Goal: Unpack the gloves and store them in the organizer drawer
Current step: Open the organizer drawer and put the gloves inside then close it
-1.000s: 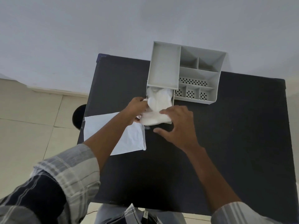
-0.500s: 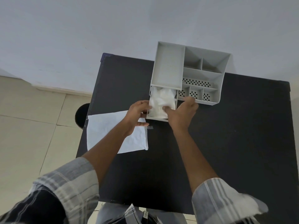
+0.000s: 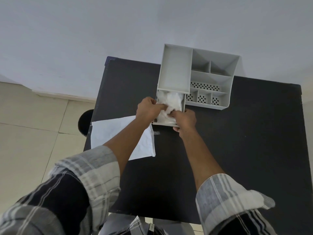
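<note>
Both hands work the white gloves (image 3: 171,103) down into the open drawer (image 3: 182,106) of the grey organizer (image 3: 211,77), the left hand (image 3: 149,110) pinching them, the right hand (image 3: 184,118) curled at the front edge, the emptied wrapper (image 3: 118,133) beside; tucking looks nearly finished, closing the drawer likely comes next.

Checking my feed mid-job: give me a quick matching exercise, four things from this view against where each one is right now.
Things:
1. gloves
2. white packaging
3. left hand
4. organizer

Places:
A. at the table's far edge, by the wall
B. flat on the table's left side, under the left forearm
C. inside the pulled-out drawer
D. at the drawer's left side, fingers in the white material

Pairs: 1-C, 2-B, 3-D, 4-A
</note>
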